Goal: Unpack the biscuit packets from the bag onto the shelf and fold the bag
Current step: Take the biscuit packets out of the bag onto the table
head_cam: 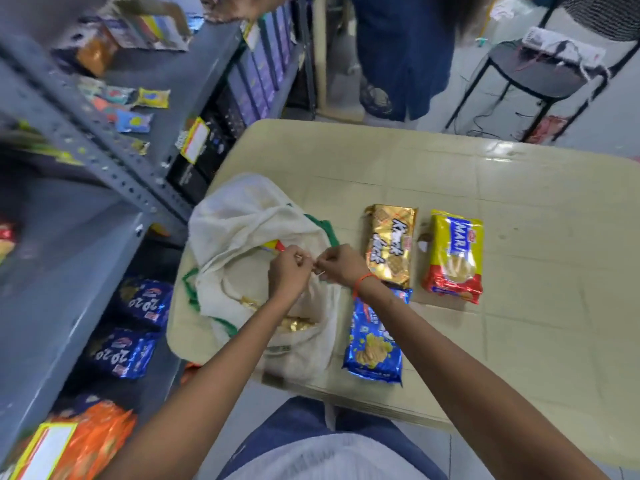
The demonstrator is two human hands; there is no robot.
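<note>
A cream cloth bag (pixel 242 223) with green trim lies open on the left end of the beige table (pixel 519 237). Gold packets (pixel 294 323) show inside it. Above the bag's mouth my left hand (pixel 289 271) and my right hand (pixel 341 263) meet, both pinching a small thin part of the bag between the fingertips; what exactly it is I cannot tell. To the right lie three biscuit packets: a gold Krack Jack packet (pixel 389 244), a yellow and red Marie packet (pixel 453 256) and a blue packet (pixel 375 341), partly under my right forearm.
A grey metal shelf unit (pixel 104 161) stands to the left, holding blue 20-20 packets (pixel 138 323), an orange packet (pixel 93 434) and small sachets higher up. Another person stands beyond the table (pixel 401 53). A black stool (pixel 533 74) is at the far right.
</note>
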